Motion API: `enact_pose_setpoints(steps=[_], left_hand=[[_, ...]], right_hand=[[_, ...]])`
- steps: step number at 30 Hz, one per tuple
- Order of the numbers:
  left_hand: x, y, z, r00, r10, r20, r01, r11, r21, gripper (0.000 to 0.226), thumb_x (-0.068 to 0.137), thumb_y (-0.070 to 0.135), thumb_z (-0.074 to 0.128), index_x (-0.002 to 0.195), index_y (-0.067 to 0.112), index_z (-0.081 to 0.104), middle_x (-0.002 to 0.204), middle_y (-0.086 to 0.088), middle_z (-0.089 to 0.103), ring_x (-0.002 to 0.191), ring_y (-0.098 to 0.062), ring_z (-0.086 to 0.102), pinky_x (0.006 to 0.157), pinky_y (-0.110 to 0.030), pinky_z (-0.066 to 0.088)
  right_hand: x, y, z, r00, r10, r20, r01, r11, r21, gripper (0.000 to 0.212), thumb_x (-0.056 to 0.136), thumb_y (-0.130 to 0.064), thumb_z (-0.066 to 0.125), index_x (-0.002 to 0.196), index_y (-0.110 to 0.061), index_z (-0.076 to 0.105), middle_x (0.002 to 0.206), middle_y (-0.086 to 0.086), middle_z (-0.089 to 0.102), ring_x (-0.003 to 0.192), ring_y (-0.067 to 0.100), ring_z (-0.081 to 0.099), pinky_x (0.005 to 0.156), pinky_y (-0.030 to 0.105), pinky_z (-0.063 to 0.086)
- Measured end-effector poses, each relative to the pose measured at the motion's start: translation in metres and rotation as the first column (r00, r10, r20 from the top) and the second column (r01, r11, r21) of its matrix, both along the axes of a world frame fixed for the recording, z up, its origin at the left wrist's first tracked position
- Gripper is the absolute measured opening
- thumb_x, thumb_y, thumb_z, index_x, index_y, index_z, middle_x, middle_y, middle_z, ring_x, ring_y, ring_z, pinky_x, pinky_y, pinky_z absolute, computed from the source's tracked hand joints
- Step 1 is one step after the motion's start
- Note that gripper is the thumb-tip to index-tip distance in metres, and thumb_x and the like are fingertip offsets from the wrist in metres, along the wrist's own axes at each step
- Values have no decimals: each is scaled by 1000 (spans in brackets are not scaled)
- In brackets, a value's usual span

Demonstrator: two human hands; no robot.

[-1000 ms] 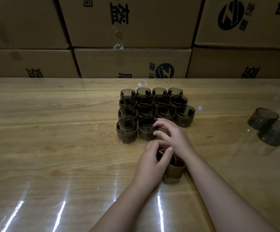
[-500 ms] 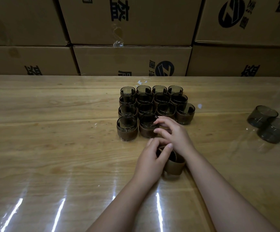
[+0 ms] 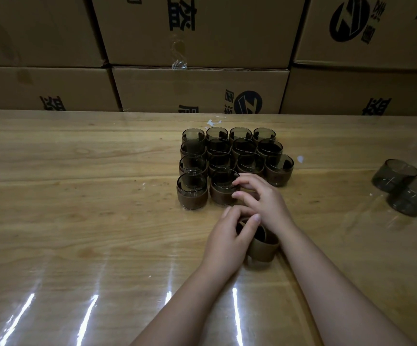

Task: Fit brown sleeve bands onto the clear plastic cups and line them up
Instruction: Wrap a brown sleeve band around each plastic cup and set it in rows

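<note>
On the surface [image 3: 77, 221] just before the banded cups [image 3: 192, 193] | left hand [image 3: 224, 243] fingers [image 3: 251, 222] wrap the tilted sleeved cup [image 3: 264, 248] | right hand [image 3: 264, 201] fingers curled, hold unclear | we should seat its band level, then stand it in the front row

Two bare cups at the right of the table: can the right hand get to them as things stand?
Probably yes: only open table lies between the right hand and the bare cups, though whether it already holds something is hidden.

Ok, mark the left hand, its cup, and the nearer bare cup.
left hand [image 3: 227, 238], head view, back of hand.
held cup [image 3: 262, 248], head view, brown band.
nearer bare cup [image 3: 408, 203], head view, side wall.
</note>
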State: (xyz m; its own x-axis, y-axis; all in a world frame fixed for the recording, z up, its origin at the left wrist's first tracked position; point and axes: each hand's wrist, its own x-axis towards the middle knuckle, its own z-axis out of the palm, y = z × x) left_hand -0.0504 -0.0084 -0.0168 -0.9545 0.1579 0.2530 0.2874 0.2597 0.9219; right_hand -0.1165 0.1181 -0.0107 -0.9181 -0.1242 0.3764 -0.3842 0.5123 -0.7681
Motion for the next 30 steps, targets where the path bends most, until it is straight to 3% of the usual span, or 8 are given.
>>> enact_pose_setpoints(steps=[4,9,14,19,22,24,27,30], left_hand=[[0,0,0,1000,7,-14,-7,1000,0,12,88,41,53,94,33,60,99,8,62,92,2,56,79,-11,41],[0,-1,-1,1000,4,-14,-4,1000,7,8,91,35,56,95,30,62,99,7,63,92,-2,57,80,-17,44],[0,-2,2,999,34,-35,-32,998,47,6,93,21,63,93,27,63,96,3,63,88,-2,57,78,-13,42],[1,-8,4,979,194,56,-202,958,205,10,93,21,63,89,30,62,96,-3,65,88,-16,61,79,-28,49],[0,-12,1,961,266,75,-276,937,213,7,93,25,61,91,31,60,101,-3,64,92,-9,60,81,-17,46],[0,-13,0,948,311,72,-319,926,201,6,93,25,61,91,31,60,103,-2,62,92,-2,58,77,-8,42],[-1,-15,-3,925,372,73,-379,909,175,3,92,25,63,94,25,61,103,-3,61,90,5,56,73,-4,39],[-1,-17,-5,932,358,64,-363,922,132,4,91,28,64,93,26,61,101,0,61,89,10,54,73,-3,39]], right_hand=[[1,-1,0,1000,6,-29,-4,999,40,20,87,-16,68,106,-23,68,123,-15,52,100,-12,54,83,2,41],[1,-2,2,1000,20,-21,-19,999,49,22,88,-16,67,110,-20,67,129,-5,55,106,4,56,90,14,47],[-1,-2,1,998,42,39,-44,998,42,31,90,-19,66,119,-28,63,131,-10,54,115,5,53,90,10,42],[9,-4,4,993,-76,88,95,966,-242,19,97,-23,55,108,-38,56,108,-12,66,94,3,63,76,21,52],[21,-2,7,977,-133,165,186,911,-367,12,99,-27,49,93,-31,58,81,-6,69,67,5,62,58,21,47],[35,6,11,972,-58,228,149,903,-403,12,98,-32,50,96,-27,60,80,-5,70,70,7,63,60,21,48],[65,22,10,951,128,282,-63,972,-228,27,79,-52,63,105,-45,59,101,-20,67,93,-3,62,75,15,50],[90,27,5,947,120,296,-146,987,66,49,60,-68,66,105,-67,47,109,-37,55,105,-16,50,80,4,42]])
